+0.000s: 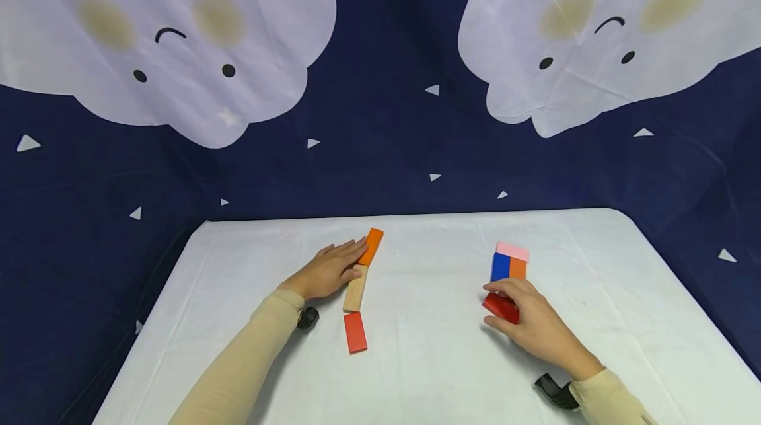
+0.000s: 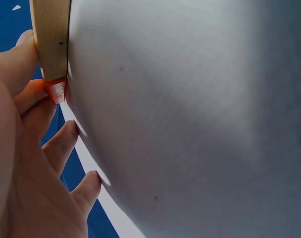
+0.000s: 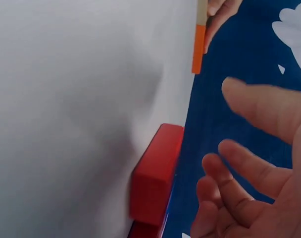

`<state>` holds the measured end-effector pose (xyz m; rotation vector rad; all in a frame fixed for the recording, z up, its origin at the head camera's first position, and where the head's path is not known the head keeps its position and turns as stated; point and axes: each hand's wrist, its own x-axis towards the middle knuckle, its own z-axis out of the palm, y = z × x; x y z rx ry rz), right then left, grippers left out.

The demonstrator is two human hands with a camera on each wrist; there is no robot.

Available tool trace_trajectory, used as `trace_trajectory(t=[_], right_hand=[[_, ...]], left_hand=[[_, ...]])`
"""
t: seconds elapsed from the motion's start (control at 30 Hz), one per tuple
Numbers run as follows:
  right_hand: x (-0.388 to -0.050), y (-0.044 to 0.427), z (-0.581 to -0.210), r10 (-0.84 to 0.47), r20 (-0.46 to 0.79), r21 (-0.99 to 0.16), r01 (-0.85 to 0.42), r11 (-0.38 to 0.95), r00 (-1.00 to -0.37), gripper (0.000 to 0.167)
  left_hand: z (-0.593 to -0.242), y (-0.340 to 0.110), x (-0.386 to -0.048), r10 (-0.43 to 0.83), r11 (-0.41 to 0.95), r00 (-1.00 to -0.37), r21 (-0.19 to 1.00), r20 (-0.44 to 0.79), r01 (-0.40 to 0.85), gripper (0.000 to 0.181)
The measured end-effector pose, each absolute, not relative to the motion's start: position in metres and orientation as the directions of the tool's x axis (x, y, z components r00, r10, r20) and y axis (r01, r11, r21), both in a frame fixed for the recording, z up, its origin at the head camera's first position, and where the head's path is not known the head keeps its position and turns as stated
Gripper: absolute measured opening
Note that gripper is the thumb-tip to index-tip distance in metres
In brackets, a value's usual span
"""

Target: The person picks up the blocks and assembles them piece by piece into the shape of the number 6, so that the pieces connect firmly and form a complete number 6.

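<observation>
My left hand [image 1: 327, 271] lies beside a row of blocks with its fingers extended. Its fingertips touch the orange block [image 1: 374, 243], and the thumb rests at the plain wooden block [image 1: 355, 291]. A red block [image 1: 355, 332] lies at the near end of this row. On the right, my right hand [image 1: 538, 322] hovers around another red block [image 1: 499, 308]. In the right wrist view, thumb and fingers stand spread apart from that red block [image 3: 155, 173]. Beyond it lie a blue block [image 1: 500, 267], a second orange block [image 1: 518, 268] and a pink block [image 1: 512, 251]; the hand hides part of this group.
A white cloth-covered table [image 1: 428, 359] bears both groups, with a stretch of cloth between them. Behind its far edge hangs a dark blue curtain [image 1: 392, 174] with cloud prints. A black wrist camera [image 1: 555, 392] sits below the right wrist.
</observation>
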<state>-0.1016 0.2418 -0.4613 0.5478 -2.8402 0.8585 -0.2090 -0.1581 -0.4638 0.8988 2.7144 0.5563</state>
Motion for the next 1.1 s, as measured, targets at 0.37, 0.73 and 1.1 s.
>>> trace_trajectory(t=[0.37, 0.73, 1.1], right_hand=[[-0.100, 0.247, -0.467, -0.295, 0.219, -0.353, -0.358, 0.864, -0.930, 0.045], [-0.105, 0.234, -0.472, -0.419, 0.264, -0.314, -0.488, 0.814, -0.869, 0.039], [-0.099, 0.219, -0.469, -0.258, 0.292, -0.383, -0.360, 0.851, -0.921, 0.047]], left_hand=[[-0.462, -0.157, -0.209, 0.606, 0.746, -0.789, 0.418, -0.101, 0.520, 0.062], [-0.461, -0.159, -0.209, 0.607, 0.744, -0.786, 0.427, -0.112, 0.514, 0.062], [-0.464, -0.158, -0.209, 0.600, 0.752, -0.792, 0.420, -0.116, 0.509, 0.063]])
